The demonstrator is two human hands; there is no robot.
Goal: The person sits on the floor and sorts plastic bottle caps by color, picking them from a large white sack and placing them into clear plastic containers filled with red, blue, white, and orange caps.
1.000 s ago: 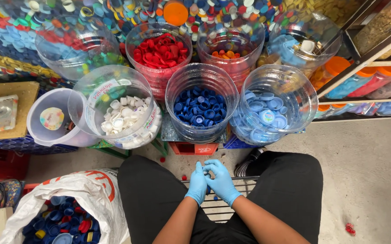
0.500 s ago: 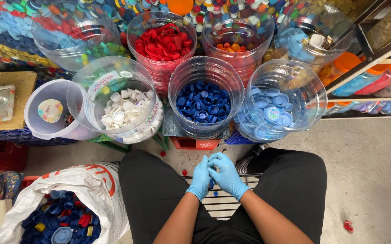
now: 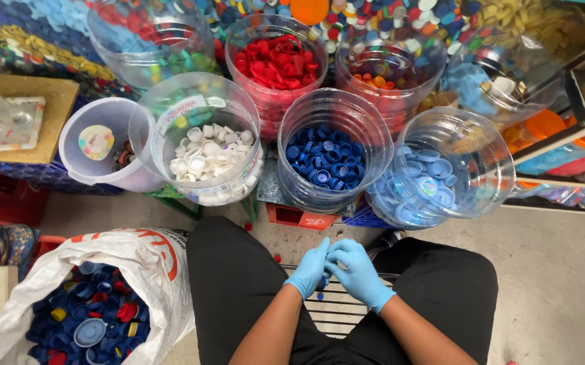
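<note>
hands: our left hand and right hand close together below the dark-blue cap jar, contents hidden, grip unclear | caps: likely light, stiff, slippery, best pinched at rims

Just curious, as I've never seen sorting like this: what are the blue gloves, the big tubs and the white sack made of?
The gloves on the left hand and right hand look like thin nitrile or latex: matte, wrinkled, skin-tight. The tubs, such as the dark-blue cap tub, seem clear glossy plastic: see-through, with glare. The white sack looks like woven plastic, crinkled and dull, though the weave is hard to confirm.
</note>
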